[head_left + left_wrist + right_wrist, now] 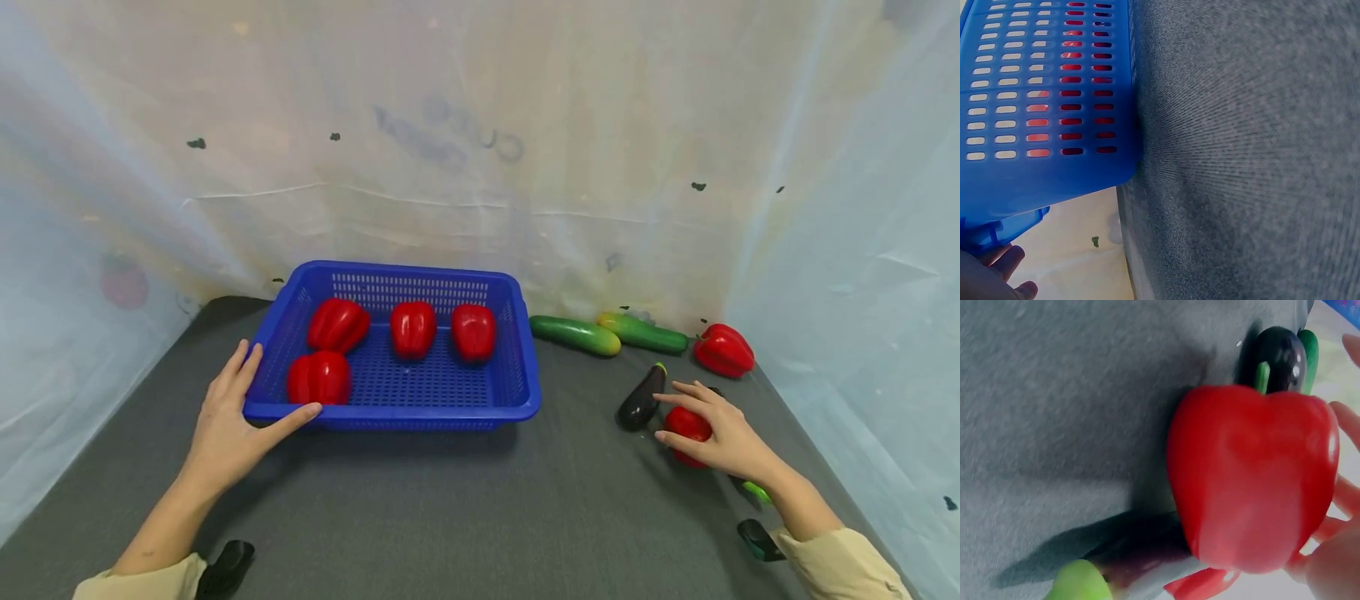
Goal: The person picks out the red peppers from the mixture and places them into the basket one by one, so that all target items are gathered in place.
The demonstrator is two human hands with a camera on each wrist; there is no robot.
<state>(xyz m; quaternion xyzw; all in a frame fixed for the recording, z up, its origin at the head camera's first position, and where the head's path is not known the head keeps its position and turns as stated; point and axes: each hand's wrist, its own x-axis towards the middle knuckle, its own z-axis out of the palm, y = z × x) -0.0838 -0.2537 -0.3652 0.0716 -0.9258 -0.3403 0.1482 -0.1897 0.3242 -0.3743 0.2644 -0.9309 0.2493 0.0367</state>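
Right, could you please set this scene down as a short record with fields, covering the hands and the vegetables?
Container: blue basket on a dark gray surface
Basket contents: four red peppers
Left hand: touches the basket rim at its near left corner
Right hand: over a loose red pepper; firm grip not evident
Left of that pepper: dark eggplant
Partly hidden by the right arm in the head view: second eggplant
Farther back: two cucumbers, then another red pepper to their right

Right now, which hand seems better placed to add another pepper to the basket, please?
Probably the right hand: it is around a red pepper outside the blue basket, whose rim the left hand touches.
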